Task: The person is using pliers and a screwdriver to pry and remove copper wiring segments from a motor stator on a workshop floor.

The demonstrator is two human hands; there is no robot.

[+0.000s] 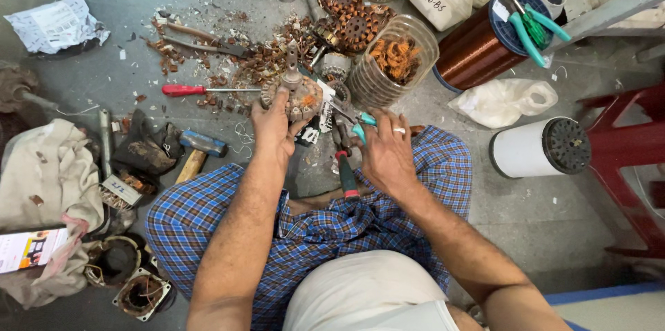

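I sit on the floor with a round motor stator (299, 97) wound with copper wire in front of me. My left hand (272, 126) grips its near edge and holds it steady. My right hand (385, 153) is closed on pliers with teal handles (359, 123), their jaws pointing toward the stator's right side. A ring shows on one finger of that hand. A red-handled tool (346, 173) lies on the floor between my hands.
A clear plastic jar (392, 62) of copper scraps stands right of the stator, beside a spool of copper wire (478, 43). A red screwdriver (194, 90), a hammer (199, 148), a white canister (539, 148), rotor discs (353, 15) and metal debris surround me.
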